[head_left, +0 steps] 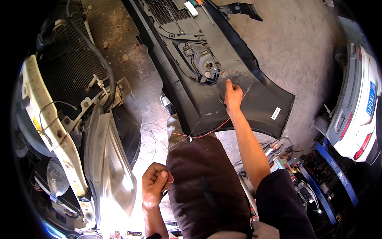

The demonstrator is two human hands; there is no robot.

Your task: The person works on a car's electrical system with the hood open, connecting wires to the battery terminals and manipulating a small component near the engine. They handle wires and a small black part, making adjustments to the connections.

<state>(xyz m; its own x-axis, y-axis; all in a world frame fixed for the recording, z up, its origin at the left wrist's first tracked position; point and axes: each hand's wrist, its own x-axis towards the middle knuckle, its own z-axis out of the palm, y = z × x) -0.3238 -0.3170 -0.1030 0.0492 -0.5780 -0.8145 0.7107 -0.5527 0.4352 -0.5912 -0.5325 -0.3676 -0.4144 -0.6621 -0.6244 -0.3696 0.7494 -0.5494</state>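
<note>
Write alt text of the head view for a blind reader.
The left hand holds a thin red wire while the right hand is over a black car bumper with loose wires on it. A headlight is at left, a white car at right.

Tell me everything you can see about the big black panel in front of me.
The big black panel looks like moulded plastic, dull and curved, running out of view at the top. It has a mesh grille at the far end, a dark lamp unit nearer you, a white label by the right corner and a curved cut-out along the near edge. A thin red wire crosses that edge. Your right hand is over it; whether they touch, I can't tell.
</note>
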